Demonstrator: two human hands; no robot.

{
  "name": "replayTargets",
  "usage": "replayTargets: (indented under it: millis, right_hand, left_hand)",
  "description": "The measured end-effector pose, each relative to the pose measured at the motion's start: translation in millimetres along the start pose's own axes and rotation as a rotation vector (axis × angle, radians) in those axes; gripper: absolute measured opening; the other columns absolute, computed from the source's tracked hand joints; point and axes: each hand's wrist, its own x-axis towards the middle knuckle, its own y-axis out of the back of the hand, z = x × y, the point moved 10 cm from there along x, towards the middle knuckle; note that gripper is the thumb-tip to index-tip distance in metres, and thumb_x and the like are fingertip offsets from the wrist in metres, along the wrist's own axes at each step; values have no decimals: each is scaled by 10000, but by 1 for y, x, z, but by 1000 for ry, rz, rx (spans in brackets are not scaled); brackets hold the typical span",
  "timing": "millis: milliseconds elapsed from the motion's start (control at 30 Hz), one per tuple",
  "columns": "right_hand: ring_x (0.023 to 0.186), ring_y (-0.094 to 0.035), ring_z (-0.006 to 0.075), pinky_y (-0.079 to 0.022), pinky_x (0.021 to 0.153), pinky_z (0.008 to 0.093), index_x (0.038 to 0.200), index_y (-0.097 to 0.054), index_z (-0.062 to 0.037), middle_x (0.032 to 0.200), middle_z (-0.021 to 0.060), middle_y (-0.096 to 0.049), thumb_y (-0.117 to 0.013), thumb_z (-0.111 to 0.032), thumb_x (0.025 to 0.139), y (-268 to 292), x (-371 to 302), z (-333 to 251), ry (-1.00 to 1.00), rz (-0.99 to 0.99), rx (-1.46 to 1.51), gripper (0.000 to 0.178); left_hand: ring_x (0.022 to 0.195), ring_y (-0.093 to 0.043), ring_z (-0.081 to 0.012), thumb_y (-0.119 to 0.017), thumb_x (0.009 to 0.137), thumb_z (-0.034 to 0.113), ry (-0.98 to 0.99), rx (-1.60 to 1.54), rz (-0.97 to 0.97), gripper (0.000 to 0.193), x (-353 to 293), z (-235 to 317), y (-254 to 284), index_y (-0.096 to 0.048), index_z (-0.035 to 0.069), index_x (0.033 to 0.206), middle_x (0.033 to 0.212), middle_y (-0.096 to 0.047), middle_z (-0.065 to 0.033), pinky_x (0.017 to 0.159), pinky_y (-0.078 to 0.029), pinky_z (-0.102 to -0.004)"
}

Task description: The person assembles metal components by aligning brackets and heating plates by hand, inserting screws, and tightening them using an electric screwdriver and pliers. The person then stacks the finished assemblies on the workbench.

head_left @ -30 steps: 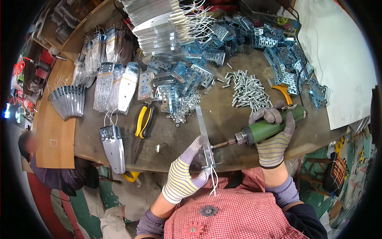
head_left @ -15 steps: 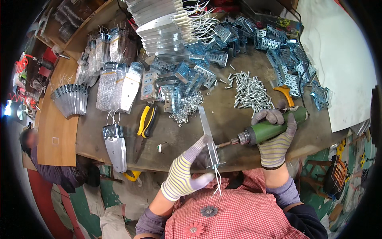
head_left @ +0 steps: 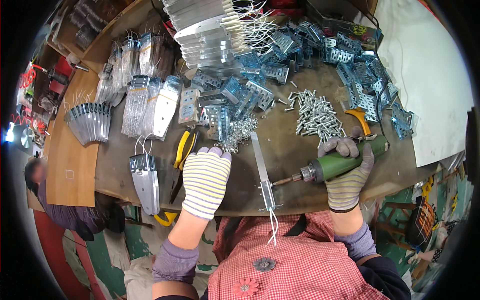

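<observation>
My right hand, gloved, is wrapped round a green power screwdriver. Its bit touches or nearly touches the side of a narrow metal strip with a small bracket and white wires, lying at the table's front edge. My left hand, in a striped glove, is at the near edge of a heap of small nuts. Its fingers are curled down and close together, the tips partly hidden, so what they hold cannot be made out. Yellow-and-black pliers lie just left of it.
Loose screws are heaped beyond the screwdriver, beside an orange-handled tool. Blue-tinted perforated brackets pile up behind. Stacked metal blades with wires stand at the back; bagged ones lie left. A black cable runs down the right.
My left hand has left the metal strip and moved left and away from me to the nuts. My right hand and the screwdriver have hardly moved.
</observation>
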Motion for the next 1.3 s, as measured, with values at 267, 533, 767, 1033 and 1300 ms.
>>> replayTargets:
  millis: [267,533,767,1033,1300]
  right_hand:
    - [748,-450,114,-454,923,391,1171,-619,-129,702,-53,-388,-673,-291,869,2,-2,2,-7,46,28,347]
    - [734,-424,107,-443,928,388,1164,-620,-135,701,-59,-365,-683,-295,856,5,-1,0,6,71,56,352]
    - [723,-426,106,-436,924,371,1152,-623,-143,686,-63,-374,-677,-300,860,2,-1,2,-12,61,29,336]
    - [718,-426,99,-436,916,356,1073,-624,-149,690,-66,-384,-685,-270,858,-1,0,6,-27,59,56,254]
    - [725,-438,102,-437,917,354,1056,-622,-141,701,-65,-401,-696,-267,852,-1,-1,7,-36,74,30,250]
  left_hand:
    - [795,-605,-298,-696,740,141,5,-163,-111,127,9,-9,-4,-646,93,846,799,-601,-96,715,-485,-417]
    - [665,-585,-149,-698,712,-19,308,-909,94,157,-16,-7,13,-616,63,818,782,-628,-30,616,-474,-272]
    - [727,-624,-173,-763,680,-12,277,-1212,316,226,-34,17,21,-590,57,808,809,-657,-78,665,-497,-282]
    - [703,-634,-197,-765,635,-13,243,-1164,305,206,-31,19,26,-616,58,759,767,-662,-87,643,-489,-295]
    - [713,-650,-199,-764,635,1,242,-1140,289,171,-31,18,23,-636,55,736,782,-672,-91,655,-495,-293]
